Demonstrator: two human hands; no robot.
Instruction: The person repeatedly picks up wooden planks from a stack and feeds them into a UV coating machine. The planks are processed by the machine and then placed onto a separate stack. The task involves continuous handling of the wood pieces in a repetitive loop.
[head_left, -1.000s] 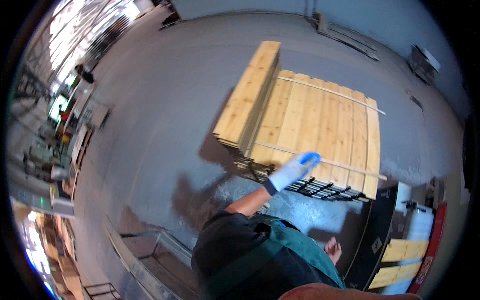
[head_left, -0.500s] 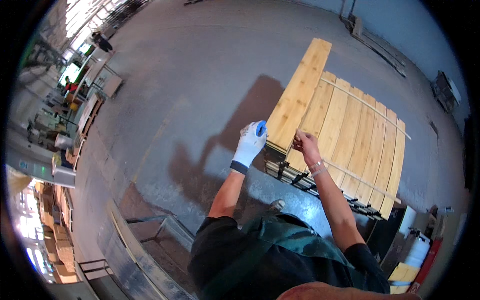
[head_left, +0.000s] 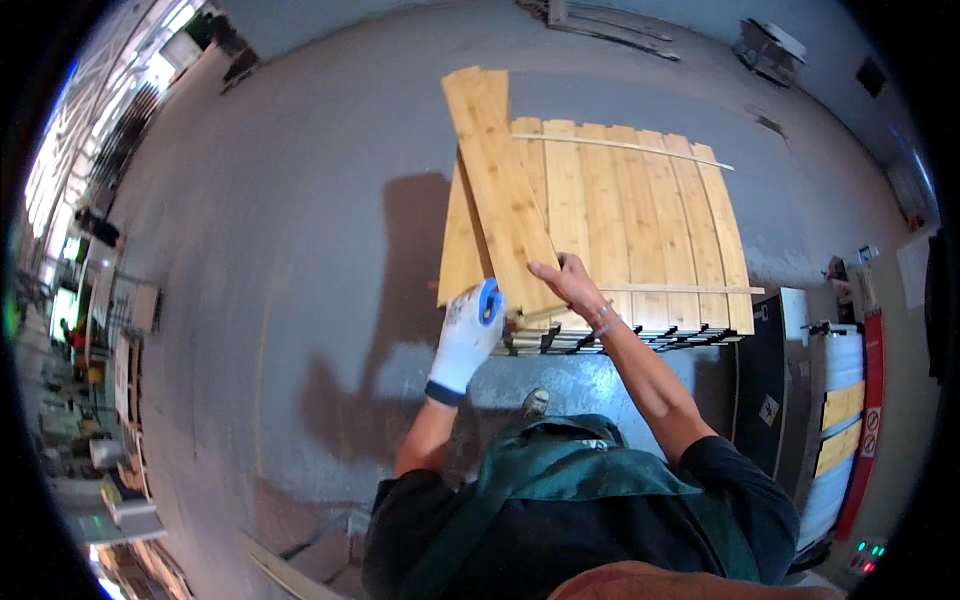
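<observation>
A long light wooden plank [head_left: 495, 180] lies at a slant over the left side of a stack of similar planks [head_left: 630, 220]. At its near right corner, my bare right hand [head_left: 570, 280] grips it, thumb on top and fingers mostly beneath. My left hand [head_left: 468, 330], in a white glove with a blue palm, is curled closed at the near left corner; its fingertips are partly hidden. Beneath the slanted plank, another plank [head_left: 458, 250] shows on the left. Two thin wooden strips, a far strip [head_left: 640, 146] and a near strip [head_left: 690, 290], cross the stack.
Right of the stack stand a dark cabinet [head_left: 768, 390] and a white container [head_left: 838, 430] beside a red panel [head_left: 868, 400]. A pallet jack [head_left: 610, 30] lies at the far wall near a cart [head_left: 770, 50]. Benches line the left; grey floor [head_left: 300, 200] surrounds the stack.
My view has turned right. The top plank's far end has swung left, so it now lies askew over another plank. My right hand has moved from its side edge onto its near end.
</observation>
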